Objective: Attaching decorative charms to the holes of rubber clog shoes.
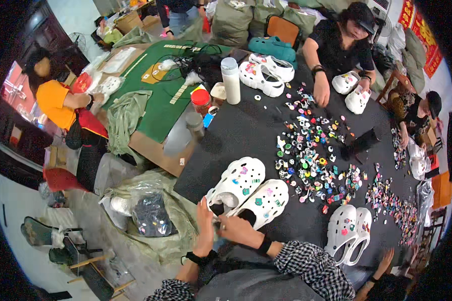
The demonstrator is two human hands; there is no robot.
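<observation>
Two white clogs with coloured charms lie side by side on the black table, toes pointing away from me. My left hand point(204, 230) is closed at the heel of the left clog point(246, 173), fingers pointing up along its edge. My right hand point(240, 230) has its fingers curled together at that same heel, by the strap. Exactly what its fingertips pinch is too small to make out. Just beyond my right hand rests the right clog point(270, 203), untouched at its toe. A heap of small colourful shoe charms point(311, 160) spreads to the right of the pair.
Another white pair point(342, 231) stands at right, near a person's hand point(384, 263). Across the black table point(236, 130), a person in black point(341, 50) handles white clogs point(357, 99). A bottle point(230, 80) and red-lidded jar point(201, 100) stand left. An open sack point(181, 226) sits below the edge.
</observation>
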